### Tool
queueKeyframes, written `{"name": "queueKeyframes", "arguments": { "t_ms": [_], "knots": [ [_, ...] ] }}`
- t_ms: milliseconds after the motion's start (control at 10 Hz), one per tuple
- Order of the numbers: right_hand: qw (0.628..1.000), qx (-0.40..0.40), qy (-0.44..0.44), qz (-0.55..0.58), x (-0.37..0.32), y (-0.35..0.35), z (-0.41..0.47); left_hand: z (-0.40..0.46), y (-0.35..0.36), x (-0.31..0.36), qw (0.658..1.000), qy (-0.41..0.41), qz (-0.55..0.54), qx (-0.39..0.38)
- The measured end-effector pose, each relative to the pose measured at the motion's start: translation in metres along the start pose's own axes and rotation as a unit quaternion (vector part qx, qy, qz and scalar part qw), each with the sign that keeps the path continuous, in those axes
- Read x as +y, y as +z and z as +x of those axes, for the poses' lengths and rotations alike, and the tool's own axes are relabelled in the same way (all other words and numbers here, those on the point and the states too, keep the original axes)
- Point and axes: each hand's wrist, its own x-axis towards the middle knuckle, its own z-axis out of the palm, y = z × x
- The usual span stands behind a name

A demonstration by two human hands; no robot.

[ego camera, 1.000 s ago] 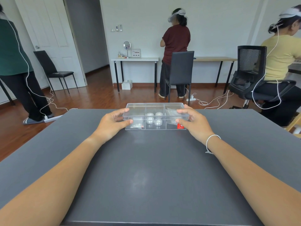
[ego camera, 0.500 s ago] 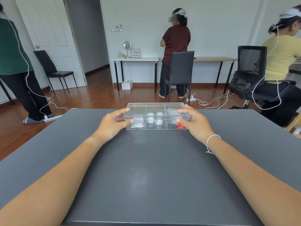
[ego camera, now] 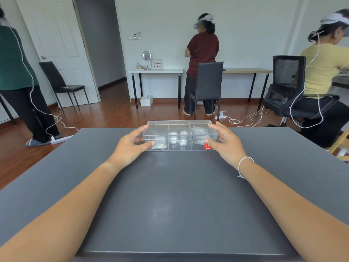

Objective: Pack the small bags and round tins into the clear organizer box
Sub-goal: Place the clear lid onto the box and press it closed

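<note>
The clear organizer box [ego camera: 179, 123] rests on the dark grey table [ego camera: 173, 195] near its far edge. It has three compartments. A small bag [ego camera: 159, 145] lies in the left one, several round tins [ego camera: 178, 138] fill the middle one, and more small bags [ego camera: 200, 134] sit in the right one above a red label [ego camera: 207, 147]. My left hand [ego camera: 130, 146] grips the box's left end, thumb at the front and fingers on the rim. At the right end, my right hand [ego camera: 226, 144] holds the box the same way.
Beyond the table stand a black chair [ego camera: 206, 86] and a person in a dark red shirt [ego camera: 203, 52]. Another person [ego camera: 17, 82] stands at the left, and one sits in an office chair [ego camera: 289, 91] at the right. White cables trail over the wooden floor.
The box and both hands have shifted only a little sideways; the grip on both ends is the same.
</note>
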Motion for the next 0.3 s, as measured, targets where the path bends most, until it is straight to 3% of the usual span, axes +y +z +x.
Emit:
{"name": "queueKeyframes", "arguments": {
  "t_ms": [300],
  "knots": [
    [0.998,0.025,0.001,-0.054,-0.007,-0.008,-0.016,-0.014,0.001,-0.001,0.998,0.024,0.039,0.033]
  ]
}}
